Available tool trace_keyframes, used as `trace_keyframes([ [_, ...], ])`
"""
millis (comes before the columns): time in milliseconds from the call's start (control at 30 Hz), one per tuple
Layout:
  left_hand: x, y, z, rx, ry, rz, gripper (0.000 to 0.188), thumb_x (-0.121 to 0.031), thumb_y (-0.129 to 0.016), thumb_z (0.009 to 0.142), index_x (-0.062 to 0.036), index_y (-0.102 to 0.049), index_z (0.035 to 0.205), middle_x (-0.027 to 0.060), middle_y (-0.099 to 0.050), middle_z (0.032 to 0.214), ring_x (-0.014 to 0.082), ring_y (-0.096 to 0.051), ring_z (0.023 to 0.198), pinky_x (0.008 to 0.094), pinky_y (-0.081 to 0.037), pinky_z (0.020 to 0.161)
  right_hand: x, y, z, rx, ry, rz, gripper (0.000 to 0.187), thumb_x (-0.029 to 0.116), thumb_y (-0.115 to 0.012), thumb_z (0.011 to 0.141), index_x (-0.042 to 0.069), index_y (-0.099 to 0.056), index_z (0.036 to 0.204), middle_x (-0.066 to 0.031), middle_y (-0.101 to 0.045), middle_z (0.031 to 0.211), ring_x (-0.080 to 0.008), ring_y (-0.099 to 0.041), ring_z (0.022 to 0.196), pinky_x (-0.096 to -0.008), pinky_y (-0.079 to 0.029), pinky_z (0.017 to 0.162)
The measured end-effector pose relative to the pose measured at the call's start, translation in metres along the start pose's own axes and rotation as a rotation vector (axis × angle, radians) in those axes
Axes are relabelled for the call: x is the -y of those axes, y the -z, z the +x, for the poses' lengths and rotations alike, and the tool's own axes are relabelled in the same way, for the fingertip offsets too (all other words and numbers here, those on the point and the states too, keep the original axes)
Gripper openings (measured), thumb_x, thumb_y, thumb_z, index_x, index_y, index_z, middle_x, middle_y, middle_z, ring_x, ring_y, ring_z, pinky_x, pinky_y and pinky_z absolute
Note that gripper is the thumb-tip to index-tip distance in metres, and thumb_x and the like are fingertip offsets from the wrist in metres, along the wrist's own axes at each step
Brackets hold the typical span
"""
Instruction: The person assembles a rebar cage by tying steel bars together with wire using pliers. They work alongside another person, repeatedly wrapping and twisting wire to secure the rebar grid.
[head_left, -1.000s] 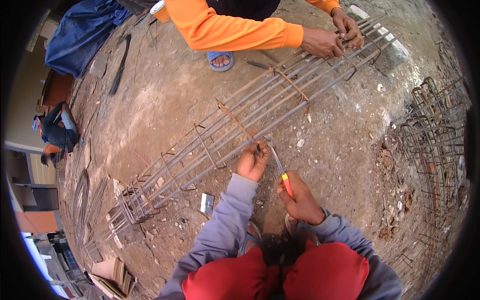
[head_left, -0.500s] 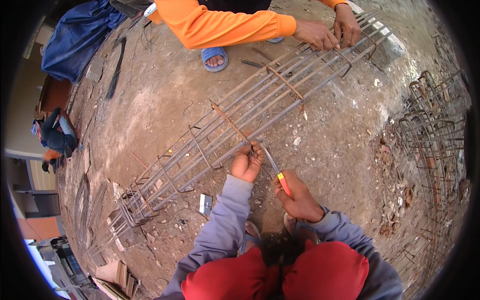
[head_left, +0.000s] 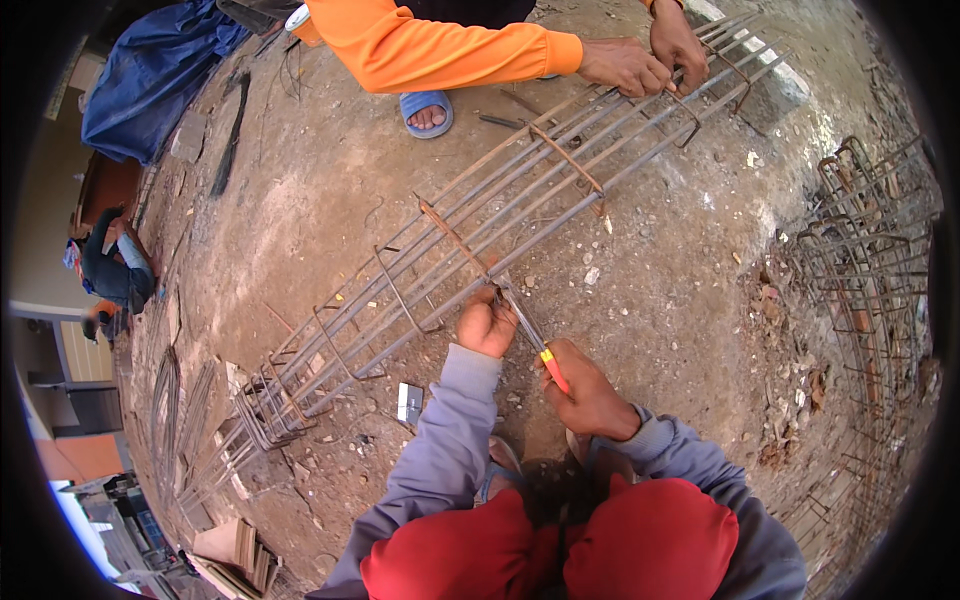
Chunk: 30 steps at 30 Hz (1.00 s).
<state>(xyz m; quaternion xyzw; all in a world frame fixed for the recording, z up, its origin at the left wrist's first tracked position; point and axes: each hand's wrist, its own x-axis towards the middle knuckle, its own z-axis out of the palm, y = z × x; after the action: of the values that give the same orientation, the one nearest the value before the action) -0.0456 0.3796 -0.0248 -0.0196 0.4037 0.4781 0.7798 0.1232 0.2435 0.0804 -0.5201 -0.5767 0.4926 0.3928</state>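
Observation:
In my right hand [head_left: 590,392] is a tying hook [head_left: 546,358] with a red and yellow handle, its metal shaft slanting up to the rebar cage [head_left: 545,238]. The hook's tip lies at the cage's near long bar, beside a rusty stirrup [head_left: 455,240]. My left hand [head_left: 486,323] is closed in a pinch just below that same corner. What its fingertips hold is too small to make out. Farther up the cage, a co-worker in orange sleeves has both hands [head_left: 640,68] at another stirrup.
More bent rebar cages [head_left: 865,250] stand at the right. A small white-and-grey box [head_left: 409,403] lies on the dirt near my left forearm. A blue tarp [head_left: 160,75] is at the far left, wooden pieces [head_left: 235,555] at the lower left. Another person [head_left: 118,262] sits by the wall.
The tying hook has swung left, its shaft now closer to my left fingers. My right hand has shifted slightly up and left. The co-worker's hands have moved slightly.

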Motion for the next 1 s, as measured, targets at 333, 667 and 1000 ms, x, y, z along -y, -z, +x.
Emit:
trace_keyframes([
  [333, -0.002, 0.008, 0.004, -0.006, -0.037, -0.041, 0.022, -0.006, -0.044, 0.106, -0.0013, -0.059, 0.121, 0.0085, -0.065, 0.099, 0.0202, -0.065, 0.089, 0.0347, -0.057, 0.078, 0.006, -0.009, -0.002, -0.084, -0.068, 0.071, 0.027, -0.002, -0.057, 0.084, 0.001, -0.056, 0.11, -0.0221, -0.054, 0.103, -0.0411, -0.058, 0.097, -0.0453, -0.048, 0.084],
  [667, 0.03, -0.05, -0.099, -0.101, -0.305, 0.234, 0.028, -0.029, -0.053, 0.109, -0.0045, -0.057, 0.123, 0.0079, -0.065, 0.104, 0.0176, -0.066, 0.092, 0.0338, -0.056, 0.079, -0.009, 0.041, -0.003, 0.015, -0.059, -0.002, 0.027, 0.005, -0.065, 0.088, 0.005, -0.057, 0.114, -0.0178, -0.056, 0.105, -0.0366, -0.059, 0.101, -0.0412, -0.048, 0.087],
  [1000, 0.038, -0.054, -0.108, -0.026, -0.4, 0.311, 0.019, -0.027, -0.063, 0.105, -0.0076, -0.063, 0.107, 0.0022, -0.066, 0.094, 0.0109, -0.062, 0.08, 0.0283, -0.053, 0.074, 0.006, 0.062, 0.013, 0.334, -0.269, 0.156, 0.018, 0.007, -0.063, 0.097, 0.006, -0.056, 0.114, -0.0058, -0.055, 0.097, -0.015, -0.053, 0.093, -0.0325, -0.046, 0.085],
])
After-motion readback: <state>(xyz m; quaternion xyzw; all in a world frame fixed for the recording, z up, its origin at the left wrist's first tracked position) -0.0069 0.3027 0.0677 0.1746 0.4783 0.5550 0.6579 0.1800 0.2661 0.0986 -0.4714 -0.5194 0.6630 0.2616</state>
